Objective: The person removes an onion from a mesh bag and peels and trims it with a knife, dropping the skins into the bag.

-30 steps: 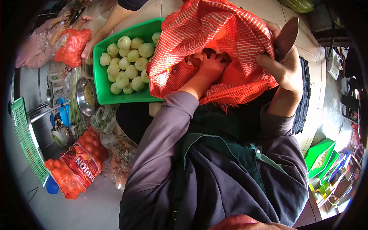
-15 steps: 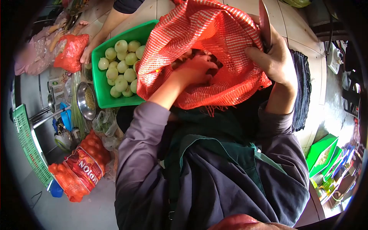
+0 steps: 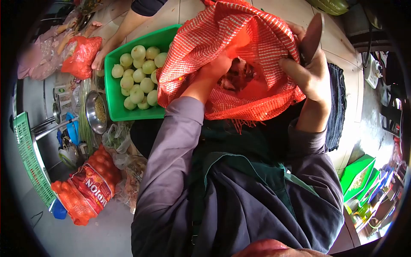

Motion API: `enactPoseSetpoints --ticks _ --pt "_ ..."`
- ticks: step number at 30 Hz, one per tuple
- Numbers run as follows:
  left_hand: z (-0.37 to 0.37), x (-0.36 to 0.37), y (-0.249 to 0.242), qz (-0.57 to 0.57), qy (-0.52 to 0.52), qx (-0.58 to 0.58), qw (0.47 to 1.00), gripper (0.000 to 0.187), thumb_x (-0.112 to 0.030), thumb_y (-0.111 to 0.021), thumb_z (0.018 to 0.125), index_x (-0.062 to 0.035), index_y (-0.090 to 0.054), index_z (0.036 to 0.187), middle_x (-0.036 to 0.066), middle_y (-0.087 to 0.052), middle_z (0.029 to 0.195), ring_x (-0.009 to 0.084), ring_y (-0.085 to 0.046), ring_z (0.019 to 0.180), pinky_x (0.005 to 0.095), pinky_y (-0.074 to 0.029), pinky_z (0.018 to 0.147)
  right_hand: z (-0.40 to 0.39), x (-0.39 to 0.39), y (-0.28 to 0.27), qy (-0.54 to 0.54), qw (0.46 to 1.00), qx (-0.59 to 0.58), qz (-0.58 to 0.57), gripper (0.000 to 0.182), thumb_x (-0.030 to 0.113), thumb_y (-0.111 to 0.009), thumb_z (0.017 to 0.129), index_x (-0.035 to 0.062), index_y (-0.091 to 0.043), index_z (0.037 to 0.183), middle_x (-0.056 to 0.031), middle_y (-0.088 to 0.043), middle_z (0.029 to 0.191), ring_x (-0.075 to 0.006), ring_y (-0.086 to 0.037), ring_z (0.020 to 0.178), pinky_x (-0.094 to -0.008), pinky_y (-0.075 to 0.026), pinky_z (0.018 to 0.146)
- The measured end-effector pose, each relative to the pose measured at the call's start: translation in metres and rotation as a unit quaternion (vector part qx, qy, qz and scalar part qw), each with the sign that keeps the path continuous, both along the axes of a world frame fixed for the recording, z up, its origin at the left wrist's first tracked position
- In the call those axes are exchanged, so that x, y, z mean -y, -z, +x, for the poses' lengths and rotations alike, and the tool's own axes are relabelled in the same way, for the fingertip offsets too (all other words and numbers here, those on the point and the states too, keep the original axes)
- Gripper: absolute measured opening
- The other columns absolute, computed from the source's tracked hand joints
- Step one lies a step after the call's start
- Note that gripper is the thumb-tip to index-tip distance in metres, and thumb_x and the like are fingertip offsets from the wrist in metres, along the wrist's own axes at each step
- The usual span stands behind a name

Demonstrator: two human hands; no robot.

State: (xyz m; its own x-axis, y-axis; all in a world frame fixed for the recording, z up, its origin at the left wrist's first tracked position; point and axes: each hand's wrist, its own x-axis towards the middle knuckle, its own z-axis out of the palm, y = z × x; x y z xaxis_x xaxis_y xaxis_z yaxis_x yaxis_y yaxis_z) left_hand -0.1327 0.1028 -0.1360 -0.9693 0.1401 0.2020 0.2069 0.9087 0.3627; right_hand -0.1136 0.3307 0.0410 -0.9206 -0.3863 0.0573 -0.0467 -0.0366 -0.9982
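Observation:
A red mesh bag (image 3: 227,32) with white stripes lies open over the lap, with small dark-reddish items (image 3: 237,75) inside it. My left hand (image 3: 215,68) reaches into the bag at its left inner side, and its fingers are hidden. At the bag's right rim, my right hand (image 3: 309,75) has its thumb against the mesh and holds a knife, whose broad, rounded blade (image 3: 313,36) points up. Left of the bag, a green tub (image 3: 112,96) holds several pale peeled onions (image 3: 138,76).
Another person's bare leg (image 3: 122,32) is beyond the tub. At left are a red plastic bag (image 3: 82,57), a metal bowl (image 3: 90,111), a green basket (image 3: 32,158) and a red net sack (image 3: 90,188). Green trays (image 3: 353,171) stand at right.
My left hand has moved left and up inside the bag, and its fingers have gone out of sight. More of the contents shows. The knife blade has tilted to the right.

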Motion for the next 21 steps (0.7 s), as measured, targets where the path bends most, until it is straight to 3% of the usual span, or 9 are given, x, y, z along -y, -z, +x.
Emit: enactPoseSetpoints --ticks 4,6,8,9,10,11,12,14,21 --pt "-0.005 0.020 -0.006 0.041 -0.006 0.035 0.999 0.066 -0.031 -0.071 0.076 -0.0093 -0.047 0.133 0.019 -0.053 0.127 0.0392 -0.048 0.120 0.0475 -0.035 0.105 0.002 0.005 -0.001 -0.012 1.000 -0.020 0.009 0.068 -0.007 -0.054 0.072 -0.0050 -0.038 0.138 -0.0130 -0.056 0.126 -0.0171 -0.053 0.116 -0.0294 -0.036 0.103" --pt "-0.011 0.034 -0.011 0.058 -0.008 0.052 0.997 0.065 -0.030 -0.071 0.076 -0.0093 -0.048 0.133 0.019 -0.054 0.126 0.0389 -0.049 0.120 0.0472 -0.036 0.105 0.009 0.016 0.006 -0.057 0.998 -0.005 -0.037 0.059 -0.009 -0.058 0.074 -0.0014 -0.047 0.131 -0.0078 -0.058 0.117 -0.0166 -0.055 0.110 -0.0275 -0.043 0.095" --pt "-0.014 0.044 -0.011 0.065 -0.012 0.061 0.996 0.063 -0.029 -0.070 0.076 -0.0092 -0.048 0.133 0.018 -0.055 0.125 0.0385 -0.049 0.119 0.0470 -0.036 0.104 0.019 0.036 0.009 -0.078 0.979 -0.178 0.054 0.058 -0.003 -0.061 0.074 0.0002 -0.047 0.130 -0.0154 -0.061 0.108 -0.0216 -0.061 0.102 -0.0317 -0.048 0.088" --pt "-0.014 0.048 -0.012 0.066 -0.014 0.065 0.996 0.063 -0.029 -0.070 0.077 -0.0092 -0.049 0.132 0.018 -0.055 0.124 0.0384 -0.050 0.118 0.0468 -0.037 0.104 0.027 0.045 0.008 -0.134 0.988 -0.064 0.032 0.055 0.000 -0.061 0.076 0.0001 -0.046 0.128 -0.0191 -0.063 0.098 -0.0253 -0.064 0.091 -0.0343 -0.051 0.080" --pt "-0.014 0.052 -0.014 0.067 -0.013 0.070 0.995 0.062 -0.028 -0.069 0.077 -0.0092 -0.049 0.132 0.018 -0.056 0.123 0.0382 -0.050 0.118 0.0467 -0.037 0.103 0.033 0.056 0.012 -0.167 0.981 -0.095 0.025 0.052 0.002 -0.061 0.077 0.0004 -0.046 0.127 -0.0197 -0.064 0.088 -0.0294 -0.067 0.081 -0.0375 -0.053 0.073" --pt "-0.009 0.055 -0.015 0.063 -0.015 0.071 0.995 0.062 -0.028 -0.069 0.077 -0.0092 -0.049 0.132 0.018 -0.056 0.123 0.0380 -0.050 0.117 0.0466 -0.037 0.103 0.041 0.064 0.015 -0.201 0.976 -0.076 0.018 0.060 -0.005 -0.060 0.074 0.0010 -0.044 0.131 -0.0122 -0.062 0.093 -0.0179 -0.064 0.084 -0.0300 -0.051 0.074" --pt "-0.008 0.057 -0.014 0.064 -0.015 0.076 0.995 0.061 -0.027 -0.069 0.077 -0.0092 -0.049 0.132 0.018 -0.057 0.122 0.0379 -0.051 0.117 0.0464 -0.037 0.103 0.044 0.069 0.012 -0.222 0.968 -0.104 0.045 0.061 -0.002 -0.061 0.074 0.0009 -0.042 0.131 -0.0153 -0.061 0.080 -0.0245 -0.066 0.075 -0.0337 -0.051 0.068" --pt "-0.006 0.062 -0.016 0.054 -0.015 0.079 0.995 0.060 -0.027 -0.068 0.077 -0.0092 -0.050 0.131 0.018 -0.057 0.121 0.0375 -0.052 0.116 0.0462 -0.038 0.102 0.055 0.078 0.022 -0.231 0.965 -0.119 0.048 0.062 0.000 -0.063 0.074 0.0009 -0.040 0.132 -0.0183 -0.060 0.075 -0.0332 -0.065 0.070 -0.0391 -0.051 0.064" --pt "0.008 0.041 -0.022 -0.039 0.039 0.102 0.993 0.056 -0.023 -0.066 0.078 -0.0091 -0.051 0.130 0.017 -0.060 0.116 0.0363 -0.054 0.113 0.0453 -0.040 0.100 0.060 0.079 0.021 -0.234 0.960 -0.141 0.057 0.064 0.001 -0.063 0.073 0.0012 -0.038 0.133 -0.0193 -0.062 0.076 -0.0390 -0.064 0.075 -0.0447 -0.050 0.064"
